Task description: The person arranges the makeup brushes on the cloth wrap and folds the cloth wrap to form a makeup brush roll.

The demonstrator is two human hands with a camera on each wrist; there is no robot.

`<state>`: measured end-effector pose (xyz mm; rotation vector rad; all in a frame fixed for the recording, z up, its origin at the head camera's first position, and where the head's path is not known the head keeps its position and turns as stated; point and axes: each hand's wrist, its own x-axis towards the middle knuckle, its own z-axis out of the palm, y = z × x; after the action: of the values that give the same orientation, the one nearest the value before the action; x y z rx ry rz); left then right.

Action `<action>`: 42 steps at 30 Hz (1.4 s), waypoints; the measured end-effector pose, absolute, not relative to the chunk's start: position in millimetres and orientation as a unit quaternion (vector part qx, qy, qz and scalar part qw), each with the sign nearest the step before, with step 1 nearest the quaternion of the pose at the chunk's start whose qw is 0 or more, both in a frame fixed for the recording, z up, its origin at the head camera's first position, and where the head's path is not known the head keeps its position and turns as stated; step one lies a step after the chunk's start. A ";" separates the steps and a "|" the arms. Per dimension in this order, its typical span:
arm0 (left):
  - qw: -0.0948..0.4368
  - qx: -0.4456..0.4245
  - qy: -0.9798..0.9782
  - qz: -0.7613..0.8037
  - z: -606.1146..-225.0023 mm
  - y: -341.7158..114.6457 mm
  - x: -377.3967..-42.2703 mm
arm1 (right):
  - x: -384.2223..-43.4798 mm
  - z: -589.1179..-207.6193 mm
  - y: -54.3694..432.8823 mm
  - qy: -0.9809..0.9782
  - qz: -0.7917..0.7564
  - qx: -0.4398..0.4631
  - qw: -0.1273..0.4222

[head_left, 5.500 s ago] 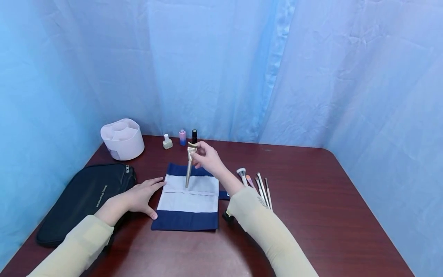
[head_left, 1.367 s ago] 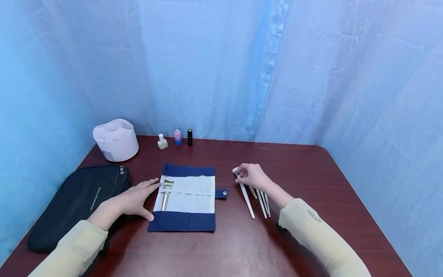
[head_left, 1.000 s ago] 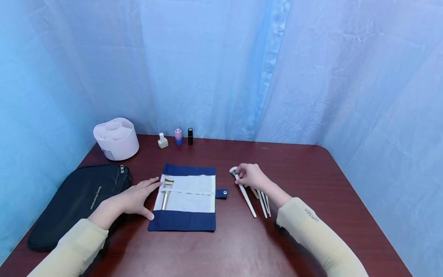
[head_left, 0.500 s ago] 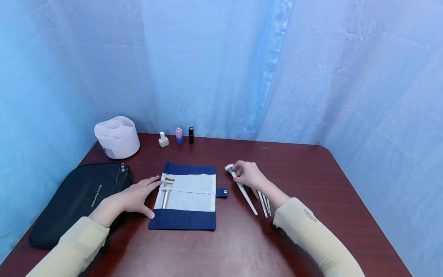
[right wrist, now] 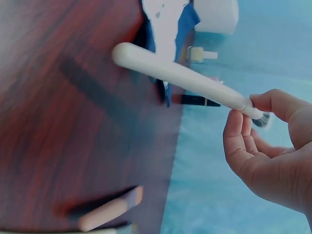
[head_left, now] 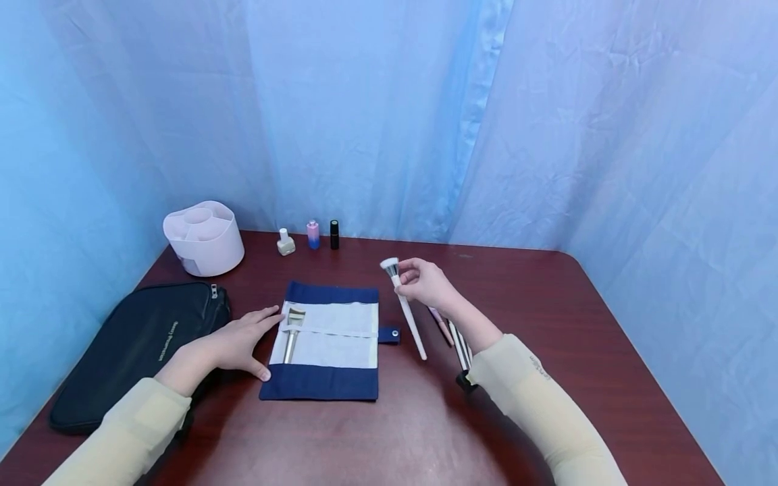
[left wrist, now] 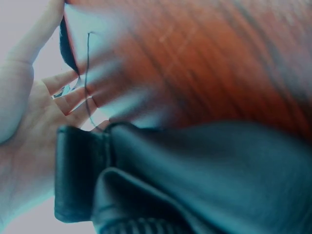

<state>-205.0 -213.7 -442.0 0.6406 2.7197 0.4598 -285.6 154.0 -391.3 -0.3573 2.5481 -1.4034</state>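
My right hand (head_left: 423,283) pinches a white makeup brush (head_left: 408,317) just below its bristle head; the right wrist view shows the brush handle (right wrist: 170,73) raised over the table. My left hand (head_left: 234,346) lies with spread fingers at the left edge of a navy and white brush roll (head_left: 340,347), fingertips and thumb right at the cloth. A gold makeup brush (head_left: 292,341) is tucked under the roll's white strap at its left end. Several more brushes (head_left: 458,344) lie on the table, partly hidden under my right forearm; a pinkish brush (right wrist: 109,212) shows in the right wrist view.
A black zip case (head_left: 140,351) lies left of the roll, close under my left arm. Behind stand a white divided holder (head_left: 206,246), a pale nail polish bottle (head_left: 286,243), a pink and blue bottle (head_left: 313,235) and a black tube (head_left: 334,235). Curtains border the table.
Earlier my right hand held the gold brush over the roll; that brush now lies under the strap. Since then my right hand has lifted the white brush up and left. The left hand stays put.
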 end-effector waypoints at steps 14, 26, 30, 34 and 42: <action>0.155 0.223 0.950 0.156 -440.8 -212.7 -204.8 | -295.8 -368.8 112.7 0.850 -0.483 -0.206 0.027; 0.156 0.221 0.950 0.153 -444.4 -214.1 -203.8 | -304.8 -370.8 64.9 0.785 -0.566 -0.246 0.058; 0.156 0.218 0.951 0.153 -444.7 -213.0 -204.0 | -308.6 -377.9 53.9 0.783 -0.568 -0.248 0.044; 0.158 0.215 0.952 0.150 -444.7 -212.5 -204.5 | -313.3 -390.3 47.3 0.784 -0.570 -0.242 0.036; 0.158 0.214 0.952 0.153 -442.7 -209.5 -203.3 | -323.3 -410.1 38.3 0.761 -0.614 -0.204 0.037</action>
<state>-203.3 -209.5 -442.7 0.6114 2.7219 0.4371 -323.3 38.3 -410.1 -0.6254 2.3370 -1.8863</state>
